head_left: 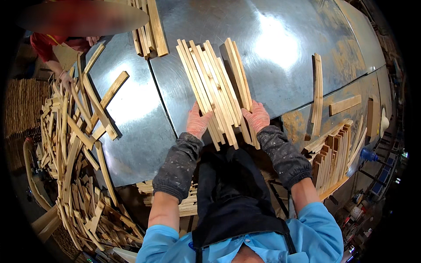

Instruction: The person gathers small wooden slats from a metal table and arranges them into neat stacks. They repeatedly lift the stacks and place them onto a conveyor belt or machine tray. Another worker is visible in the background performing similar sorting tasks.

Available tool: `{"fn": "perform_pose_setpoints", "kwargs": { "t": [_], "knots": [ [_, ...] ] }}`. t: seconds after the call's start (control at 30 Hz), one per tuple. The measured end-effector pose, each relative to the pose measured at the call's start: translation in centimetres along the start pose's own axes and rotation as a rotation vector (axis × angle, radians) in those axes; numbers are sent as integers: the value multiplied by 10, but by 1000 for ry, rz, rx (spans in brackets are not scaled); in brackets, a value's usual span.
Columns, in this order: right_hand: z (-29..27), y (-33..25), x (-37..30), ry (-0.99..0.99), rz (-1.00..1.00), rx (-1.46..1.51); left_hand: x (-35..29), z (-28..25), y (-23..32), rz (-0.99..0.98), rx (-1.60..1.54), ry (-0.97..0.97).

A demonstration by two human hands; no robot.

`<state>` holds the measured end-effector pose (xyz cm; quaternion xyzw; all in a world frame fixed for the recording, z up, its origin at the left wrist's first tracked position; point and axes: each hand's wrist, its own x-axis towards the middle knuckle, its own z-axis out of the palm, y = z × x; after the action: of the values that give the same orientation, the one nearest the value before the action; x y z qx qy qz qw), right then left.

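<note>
A bundle of pale wooden strips (212, 87) lies lengthwise on the shiny metal table, with ends overhanging the near edge. My left hand (198, 121), in a pinkish glove, grips its left side, thumb on top of the strips. Gloved alike, my right hand (257, 115) holds a narrower group of strips (239, 70) at the right, its thumb on top. Toward the far end a dark gap parts this group from the bundle. The strips' ends are uneven. Fingers under or behind the wood are partly hidden.
More strips (151, 30) lie at the far left of the metal table (280, 83). A large tangled heap of sticks (72, 144) fills the left side, where a co-worker's hand (66, 81) touches one. Stacked strips (335, 158) and loose pieces (316, 94) are at right.
</note>
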<state>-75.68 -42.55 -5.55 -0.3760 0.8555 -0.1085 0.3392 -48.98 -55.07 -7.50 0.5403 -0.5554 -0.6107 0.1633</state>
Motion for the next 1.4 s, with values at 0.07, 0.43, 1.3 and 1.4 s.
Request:
{"fn": "perform_pose_setpoints", "kwargs": {
  "t": [0.07,0.43,1.3,1.4],
  "knots": [
    [0,4,6,-29,-5,26,-3,9,2,-22,-46,8],
    [-3,22,20,-73,-197,-129,-13,-3,17,37,-52,-155],
    [-78,40,-168,-148,-778,-88,-226,183,91,79,-1050,430],
    [-77,16,-194,-342,-873,-166,-249,169,75,-36,-1033,594]
  ]
}}
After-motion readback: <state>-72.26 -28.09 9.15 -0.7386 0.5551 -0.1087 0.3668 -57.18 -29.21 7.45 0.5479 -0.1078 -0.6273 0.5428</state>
